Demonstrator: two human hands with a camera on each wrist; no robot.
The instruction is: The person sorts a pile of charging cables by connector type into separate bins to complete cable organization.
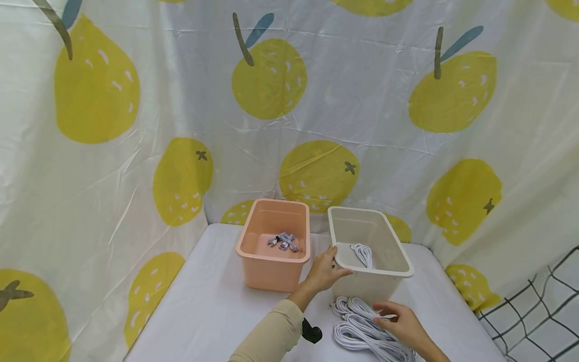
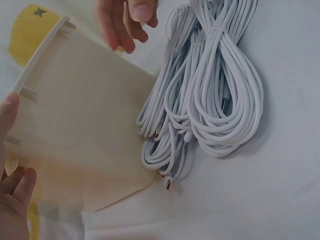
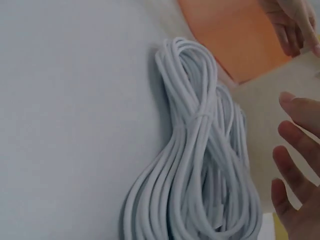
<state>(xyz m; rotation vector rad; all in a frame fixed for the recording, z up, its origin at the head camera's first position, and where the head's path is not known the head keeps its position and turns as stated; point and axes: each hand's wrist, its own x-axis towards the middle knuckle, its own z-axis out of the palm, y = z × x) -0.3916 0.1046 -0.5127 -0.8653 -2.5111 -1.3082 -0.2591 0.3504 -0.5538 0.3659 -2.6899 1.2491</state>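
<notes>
Your left hand [image 1: 323, 272] grips the near rim of the cream bin [image 1: 398, 251], thumb hooked over the edge and fingers curled against its wall. Your right hand [image 1: 400, 322] lies relaxed with fingers nearly straight on the pile of white cables [image 1: 359, 327] — touching them, not yet closed around any. The pile sits on the table [image 1: 203, 311] just below that hand, right against the bin's front. One coiled cable [image 1: 363, 253] already lies inside the bin beyond your left hand; the pink bin [image 1: 271, 246] to its left holds a few small bundles [image 1: 283, 242]. I'd judge the sorting barely begun — most cables remain outside.
</notes>
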